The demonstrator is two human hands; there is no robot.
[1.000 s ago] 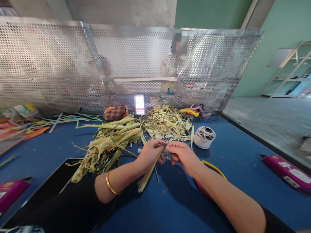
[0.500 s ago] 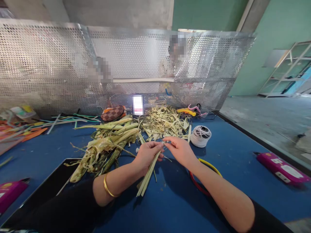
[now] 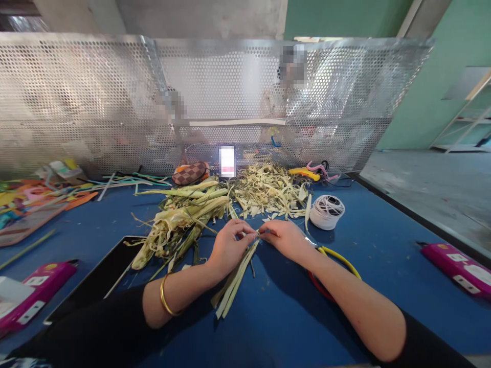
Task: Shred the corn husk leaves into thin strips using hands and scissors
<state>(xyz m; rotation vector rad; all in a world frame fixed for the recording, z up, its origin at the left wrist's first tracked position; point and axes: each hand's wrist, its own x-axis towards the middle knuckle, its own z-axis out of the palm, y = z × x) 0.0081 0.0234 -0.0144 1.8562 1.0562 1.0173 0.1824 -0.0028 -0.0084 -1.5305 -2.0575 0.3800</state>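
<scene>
A thin bundle of pale green dried leaf strips slants down toward me over the blue table. At its upper end my left hand pinches it between thumb and fingertips. Close beside, my right hand has its fingertips pressed together at the same bundle tip. Whether a thread runs between the fingers is too small to tell. Pliers with red and yellow handles lie partly under my right forearm. A spool of white string stands to the right of my right hand.
Long leaf stalks lie at the left, and a heap of leaf scraps is behind my hands. A lit phone stands by the perforated metal screen. Magenta power strips lie at both sides. People sit beyond the screen.
The view has shifted slightly to the left. My right fingers have come down nearer the left fingertips, and the bundle's lower ends are spread a little more.
</scene>
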